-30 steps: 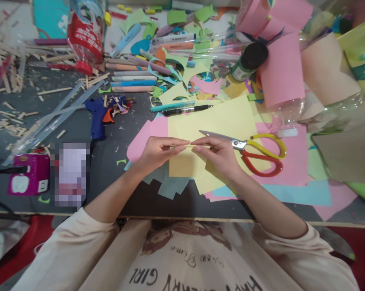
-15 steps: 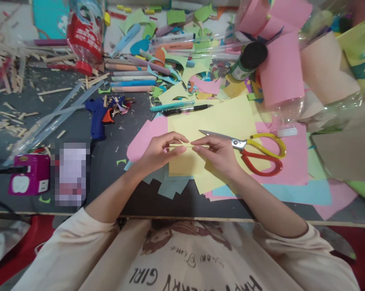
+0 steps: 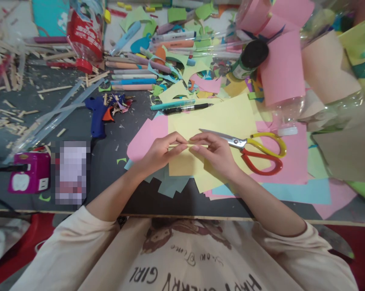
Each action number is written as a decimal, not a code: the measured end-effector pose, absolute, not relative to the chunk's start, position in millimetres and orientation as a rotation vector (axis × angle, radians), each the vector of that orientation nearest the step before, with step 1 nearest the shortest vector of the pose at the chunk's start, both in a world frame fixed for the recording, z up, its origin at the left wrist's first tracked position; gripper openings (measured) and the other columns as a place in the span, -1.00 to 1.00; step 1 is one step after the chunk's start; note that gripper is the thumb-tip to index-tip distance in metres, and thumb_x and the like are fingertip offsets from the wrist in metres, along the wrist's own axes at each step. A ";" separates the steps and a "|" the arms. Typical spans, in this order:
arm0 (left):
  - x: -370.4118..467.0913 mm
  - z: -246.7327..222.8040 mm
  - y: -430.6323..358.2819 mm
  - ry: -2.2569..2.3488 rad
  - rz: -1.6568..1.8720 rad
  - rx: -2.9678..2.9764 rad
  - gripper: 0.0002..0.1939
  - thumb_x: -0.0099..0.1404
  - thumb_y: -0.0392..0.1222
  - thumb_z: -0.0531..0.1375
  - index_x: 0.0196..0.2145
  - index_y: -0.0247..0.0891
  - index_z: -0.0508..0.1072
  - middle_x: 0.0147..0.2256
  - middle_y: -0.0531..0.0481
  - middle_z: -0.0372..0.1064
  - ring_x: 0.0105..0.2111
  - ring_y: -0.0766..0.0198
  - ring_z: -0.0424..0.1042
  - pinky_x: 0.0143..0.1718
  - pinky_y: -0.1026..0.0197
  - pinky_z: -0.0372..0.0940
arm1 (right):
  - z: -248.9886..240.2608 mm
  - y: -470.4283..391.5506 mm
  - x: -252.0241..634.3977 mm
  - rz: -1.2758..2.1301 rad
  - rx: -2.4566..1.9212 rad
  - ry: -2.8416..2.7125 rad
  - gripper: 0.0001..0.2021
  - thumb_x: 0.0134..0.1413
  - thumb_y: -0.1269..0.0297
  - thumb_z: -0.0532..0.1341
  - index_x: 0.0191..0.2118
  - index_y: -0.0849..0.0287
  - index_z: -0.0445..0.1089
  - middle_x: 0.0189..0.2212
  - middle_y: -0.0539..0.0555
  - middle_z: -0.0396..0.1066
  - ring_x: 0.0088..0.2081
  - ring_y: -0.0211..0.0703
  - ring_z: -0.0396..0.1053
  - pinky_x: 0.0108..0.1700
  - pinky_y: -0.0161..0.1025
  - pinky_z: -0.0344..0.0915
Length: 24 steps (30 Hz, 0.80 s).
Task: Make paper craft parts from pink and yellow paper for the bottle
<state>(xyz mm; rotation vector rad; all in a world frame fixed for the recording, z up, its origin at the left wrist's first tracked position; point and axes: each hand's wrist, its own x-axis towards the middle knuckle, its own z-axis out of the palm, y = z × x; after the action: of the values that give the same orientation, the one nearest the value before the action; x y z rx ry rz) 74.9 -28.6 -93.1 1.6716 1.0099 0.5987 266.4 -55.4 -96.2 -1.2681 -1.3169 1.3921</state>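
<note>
A thin, pale yellow stick-like piece (image 3: pixel 176 145) runs level between my two hands; whether it is rolled paper or wood I cannot tell. My left hand (image 3: pixel 161 152) pinches it between thumb and fingers. From the other side my right hand (image 3: pixel 217 152) does the same, its fingertips meeting or nearly meeting the left ones. Beneath both hands lie yellow paper sheets (image 3: pixel 212 119), over pink paper (image 3: pixel 148 135) and blue paper (image 3: pixel 306 192). Just right of my right hand rest scissors (image 3: pixel 238 142) with one yellow and one red handle, blades partly behind the hand.
To the left lie a blue glue gun (image 3: pixel 96 117), clear glue sticks (image 3: pixel 58 109), a purple box (image 3: pixel 29 173) and a blurred-out phone-like object (image 3: pixel 71 171). Several markers (image 3: pixel 133 82) and paper scraps spread behind. Pink-wrapped bottles (image 3: pixel 282 68) and a black-lidded jar (image 3: pixel 255 54) occupy the right rear.
My fingers have shifted slightly along the thin yellow piece, the right fingertips moving a little left. Both hands still pinch it over the yellow paper.
</note>
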 end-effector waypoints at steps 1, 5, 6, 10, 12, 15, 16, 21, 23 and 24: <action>74.8 -94.0 -29.0 1.012 0.605 1.679 -0.57 0.34 0.23 0.09 -0.29 -0.21 0.47 -0.34 -0.01 0.49 -0.34 0.29 0.46 -0.34 0.30 0.29 | -95.8 -55.0 266.4 1.396 -1.284 -1.317 -0.78 0.02 0.05 0.34 -0.34 0.10 0.49 -0.42 0.00 0.53 -0.39 -0.21 0.45 -0.37 -0.23 0.34; 74.5 -95.3 -31.1 1.014 0.616 1.680 -0.55 0.33 0.25 0.09 -0.27 -0.21 0.48 -0.31 -0.04 0.51 -0.31 0.27 0.48 -0.33 0.30 0.32 | -95.6 -53.8 266.3 1.377 -1.320 -1.317 -0.72 0.01 -0.01 0.34 -0.42 0.11 0.47 -0.46 0.00 0.51 -0.47 -0.24 0.37 -0.45 -0.25 0.25; 74.5 -95.0 -31.5 1.010 0.621 1.670 -0.55 0.32 0.24 0.11 -0.26 -0.21 0.49 -0.30 -0.05 0.52 -0.31 0.27 0.48 -0.33 0.30 0.31 | -95.9 -53.8 266.5 1.377 -1.320 -1.310 -0.72 0.00 -0.02 0.34 -0.41 0.11 0.47 -0.46 0.00 0.51 -0.49 -0.25 0.35 -0.46 -0.25 0.23; 74.7 -92.3 -31.7 1.034 0.654 1.617 -0.59 0.26 0.21 0.20 -0.25 -0.21 0.50 -0.29 -0.05 0.52 -0.37 0.31 0.45 -0.46 0.35 0.25 | -97.0 -54.3 267.9 1.384 -1.333 -1.313 -0.70 0.01 -0.05 0.33 -0.43 0.10 0.47 -0.48 0.00 0.49 -0.47 -0.23 0.34 -0.41 -0.22 0.26; 75.0 -90.5 -31.0 1.074 0.666 1.585 -0.59 0.22 0.21 0.23 -0.28 -0.22 0.51 -0.31 -0.04 0.52 -0.50 0.39 0.35 -0.56 0.36 0.15 | -97.1 -54.6 268.1 1.387 -1.337 -1.306 -0.68 0.03 -0.07 0.31 -0.46 0.10 0.46 -0.51 -0.01 0.47 -0.45 -0.21 0.36 -0.37 -0.20 0.28; 75.6 -89.0 -29.6 1.118 0.685 1.546 -0.60 0.22 0.19 0.23 -0.35 -0.24 0.51 -0.38 -0.01 0.50 -0.63 0.47 0.17 -0.64 0.35 0.05 | -96.2 -54.6 267.3 1.361 -1.281 -1.283 -0.72 -0.06 -0.04 0.38 -0.40 0.08 0.49 -0.43 0.00 0.51 -0.38 -0.18 0.41 -0.32 -0.19 0.33; 75.8 -89.1 -29.3 1.126 0.691 1.539 -0.61 0.22 0.18 0.24 -0.38 -0.25 0.51 -0.42 0.00 0.48 -0.64 0.47 0.15 -0.65 0.35 0.04 | -95.8 -54.5 267.0 1.344 -1.261 -1.290 -0.73 -0.08 -0.01 0.40 -0.38 0.07 0.50 -0.40 0.00 0.53 -0.34 -0.17 0.43 -0.29 -0.18 0.35; 76.8 -90.7 -29.0 1.144 0.720 1.537 -0.67 0.19 0.12 0.27 -0.37 -0.24 0.53 -0.40 -0.03 0.52 -0.49 0.36 0.37 -0.59 0.35 0.13 | -96.0 -54.4 268.2 1.297 -1.336 -1.381 -0.83 0.02 0.09 0.35 -0.40 0.07 0.50 -0.43 0.00 0.54 -0.41 -0.19 0.41 -0.32 -0.16 0.34; 77.3 -90.0 -29.1 1.144 0.728 1.555 -0.70 0.21 0.08 0.25 -0.36 -0.23 0.55 -0.35 -0.05 0.55 -0.42 0.33 0.44 -0.55 0.36 0.18 | -97.3 -54.8 269.0 1.305 -1.343 -1.381 -0.83 0.02 0.09 0.35 -0.38 0.07 0.51 -0.41 0.01 0.55 -0.42 -0.20 0.39 -0.32 -0.16 0.34; 77.6 -89.4 -29.1 1.144 0.726 1.565 -0.71 0.22 0.06 0.25 -0.38 -0.23 0.55 -0.35 -0.06 0.56 -0.41 0.32 0.45 -0.54 0.36 0.19 | -97.9 -54.9 269.3 1.314 -1.332 -1.371 -0.83 0.02 0.09 0.35 -0.36 0.07 0.51 -0.39 0.01 0.55 -0.40 -0.19 0.41 -0.30 -0.15 0.35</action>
<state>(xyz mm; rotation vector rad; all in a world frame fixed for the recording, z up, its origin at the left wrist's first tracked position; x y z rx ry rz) 77.6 -29.1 -89.4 1.5646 1.1444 0.7260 269.3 -54.9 -97.9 -1.3320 -1.3708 1.3145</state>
